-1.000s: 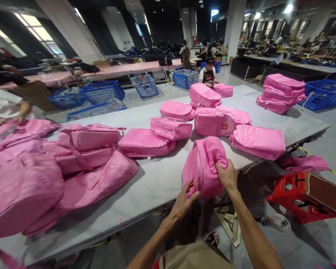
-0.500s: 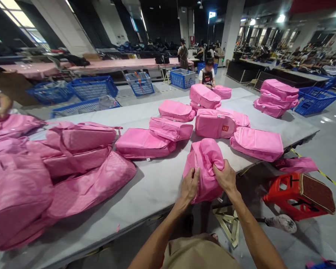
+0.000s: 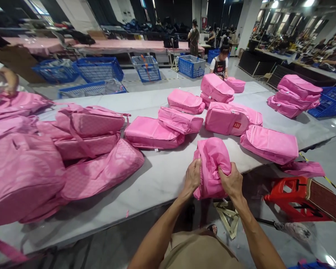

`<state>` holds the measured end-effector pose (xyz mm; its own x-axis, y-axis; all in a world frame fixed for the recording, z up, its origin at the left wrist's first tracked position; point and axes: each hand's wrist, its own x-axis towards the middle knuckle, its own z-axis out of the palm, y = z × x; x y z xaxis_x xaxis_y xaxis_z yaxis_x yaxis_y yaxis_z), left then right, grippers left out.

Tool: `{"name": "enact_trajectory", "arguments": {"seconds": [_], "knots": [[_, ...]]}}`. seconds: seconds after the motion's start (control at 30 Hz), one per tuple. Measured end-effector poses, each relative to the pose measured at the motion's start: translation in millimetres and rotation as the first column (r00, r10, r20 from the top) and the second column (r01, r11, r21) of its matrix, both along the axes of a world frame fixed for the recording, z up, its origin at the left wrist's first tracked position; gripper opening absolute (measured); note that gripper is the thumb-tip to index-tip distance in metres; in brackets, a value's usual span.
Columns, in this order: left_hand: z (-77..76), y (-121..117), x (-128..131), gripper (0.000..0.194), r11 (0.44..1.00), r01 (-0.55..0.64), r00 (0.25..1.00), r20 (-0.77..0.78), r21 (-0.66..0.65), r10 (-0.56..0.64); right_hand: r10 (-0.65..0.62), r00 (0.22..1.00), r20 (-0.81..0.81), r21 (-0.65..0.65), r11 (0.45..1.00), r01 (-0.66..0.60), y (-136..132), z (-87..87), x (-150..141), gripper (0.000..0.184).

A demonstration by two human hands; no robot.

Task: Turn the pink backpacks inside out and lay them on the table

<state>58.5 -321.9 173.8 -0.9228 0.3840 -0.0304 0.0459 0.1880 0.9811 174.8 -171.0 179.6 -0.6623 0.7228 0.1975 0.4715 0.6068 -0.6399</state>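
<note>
A pink fabric bag (image 3: 211, 160), partly crumpled, is between my hands at the near edge of the table. My left hand (image 3: 193, 175) is closed on its left side. Fabric on the right side is bunched in my right hand (image 3: 232, 181), whose thumb presses into the folds. Just beyond lie a pink bag with a red label (image 3: 225, 118) and another plump pink bag (image 3: 270, 144). To the left, one pink bag (image 3: 180, 120) rests partly on a flatter one (image 3: 152, 133).
Large pink backpacks (image 3: 22, 172) are heaped on the left of the white table (image 3: 154, 179). Stacked pink bags (image 3: 296, 95) stand far right. A red stool (image 3: 289, 196) lies tipped on the floor. Two co-workers sit or stand around the table, one far side (image 3: 220, 65).
My view has tilted down and shifted left, so the table's contents appear further right. Both hands keep hold of the pink bag, whose top looks rounder and more upright.
</note>
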Motion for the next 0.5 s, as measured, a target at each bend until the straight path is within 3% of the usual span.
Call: {"name": "enact_trajectory", "arguments": {"seconds": [0.17,0.3,0.5], "knots": [[-12.7,-11,8,0.037,0.995,-0.058,0.998,0.019,-0.086,0.060,-0.011,0.999,0.046,0.102,0.995,0.006,0,-1.4,1,0.043],[-22.4,-29,17,0.037,0.991,-0.113,0.993,0.017,-0.070,0.115,0.071,0.996,0.045,0.147,0.986,-0.077,-1,-1.7,5,0.042],[-9.8,-31,-1,0.042,0.997,0.009,0.999,0.043,-0.076,-0.006,0.139,0.990,-0.027,0.131,0.982,-0.135,1,-5.3,13,0.045]]}}
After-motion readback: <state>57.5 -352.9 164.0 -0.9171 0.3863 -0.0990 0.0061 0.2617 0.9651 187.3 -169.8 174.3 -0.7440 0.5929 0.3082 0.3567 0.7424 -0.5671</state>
